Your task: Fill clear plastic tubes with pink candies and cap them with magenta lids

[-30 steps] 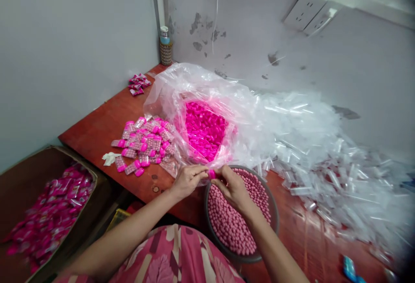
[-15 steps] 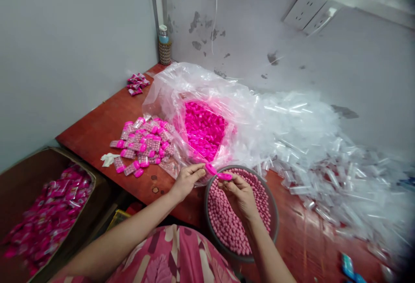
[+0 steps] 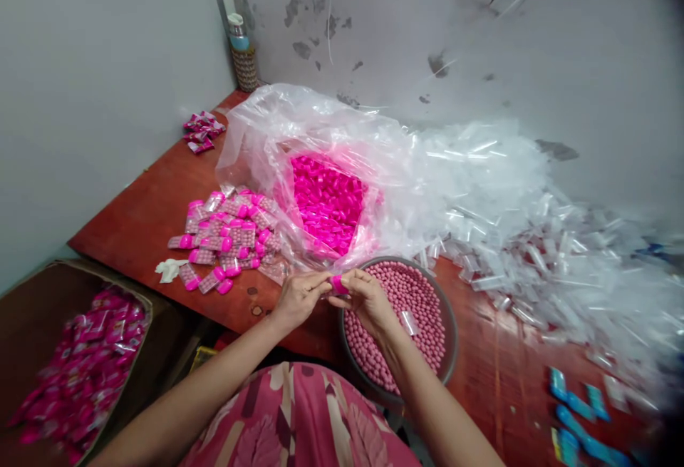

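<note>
A small bright pink cap piece (image 3: pixel 338 284) is pinched between both hands at the left rim of a grey bowl (image 3: pixel 452 353) of pink beads (image 3: pixel 374 353). My left hand (image 3: pixel 300 299) grips it from the left, and my right hand (image 3: pixel 365 297) from the right, partly above the beads. One clear container (image 3: pixel 410 323) lies on the beads. Behind the hands, a clear plastic bag (image 3: pixel 315 114) stands open with many pink caps (image 3: pixel 328 203) inside. Left of it lies a pile of bead-filled containers with pink caps (image 3: pixel 229 232).
Many clear empty containers (image 3: pixel 534 253) are heaped at the right. Blue items (image 3: pixel 585 438) lie at the front right. A box (image 3: pixel 147 324) of pink packets is at the lower left. A bottle in a woven holder (image 3: pixel 244 68) and small packets (image 3: pixel 201 130) sit near the wall.
The two pink pieces held apart between my fingers are now one visible piece, with my hands closer together. A clear container now shows on the beads. The view has shifted slightly.
</note>
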Action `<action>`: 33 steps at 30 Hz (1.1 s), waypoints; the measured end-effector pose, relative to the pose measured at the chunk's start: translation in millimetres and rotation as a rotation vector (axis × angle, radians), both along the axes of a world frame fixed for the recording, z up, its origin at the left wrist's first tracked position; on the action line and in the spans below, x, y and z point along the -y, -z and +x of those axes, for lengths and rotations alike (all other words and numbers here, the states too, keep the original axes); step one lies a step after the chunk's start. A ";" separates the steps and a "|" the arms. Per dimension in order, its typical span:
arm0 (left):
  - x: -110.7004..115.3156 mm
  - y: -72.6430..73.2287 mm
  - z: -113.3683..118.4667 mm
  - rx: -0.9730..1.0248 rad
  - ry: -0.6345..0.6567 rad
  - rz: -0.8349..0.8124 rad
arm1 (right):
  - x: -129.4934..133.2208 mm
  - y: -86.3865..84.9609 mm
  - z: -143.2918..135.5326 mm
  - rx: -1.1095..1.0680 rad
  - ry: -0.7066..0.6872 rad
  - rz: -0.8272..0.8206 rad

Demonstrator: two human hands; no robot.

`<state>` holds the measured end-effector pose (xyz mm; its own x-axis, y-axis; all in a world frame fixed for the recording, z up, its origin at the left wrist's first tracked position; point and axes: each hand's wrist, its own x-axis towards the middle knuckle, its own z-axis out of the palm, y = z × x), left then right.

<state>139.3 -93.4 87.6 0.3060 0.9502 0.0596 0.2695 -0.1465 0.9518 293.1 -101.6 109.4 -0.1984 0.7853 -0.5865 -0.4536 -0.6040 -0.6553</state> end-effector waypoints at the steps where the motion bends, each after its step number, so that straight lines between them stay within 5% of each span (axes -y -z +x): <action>1: 1.2 3.2 -1.2 -0.020 0.005 -0.001 | 1.3 4.9 -2.4 -0.008 0.016 -0.011; 8: 0.8 5.2 -8.8 -0.072 0.121 -0.010 | 9.8 14.8 0.2 -0.174 -0.049 -0.106; 11: 2.3 1.0 -9.1 -0.072 0.200 -0.038 | 15.2 10.2 3.0 -0.092 -0.047 -0.120; 15: 10.9 4.8 -5.4 -0.113 0.143 -0.124 | 22.4 16.1 -3.5 0.063 0.012 -0.069; 20: 23.6 20.6 8.1 0.047 -0.023 -0.347 | 25.5 32.8 -9.1 0.614 0.009 0.308; 26: 28.9 26.6 20.7 0.319 -0.234 -0.533 | 31.3 27.1 4.7 1.255 -0.439 0.871; 33: 29.2 20.7 33.5 0.395 -0.268 -0.581 | 32.6 24.2 1.6 1.574 -0.621 0.847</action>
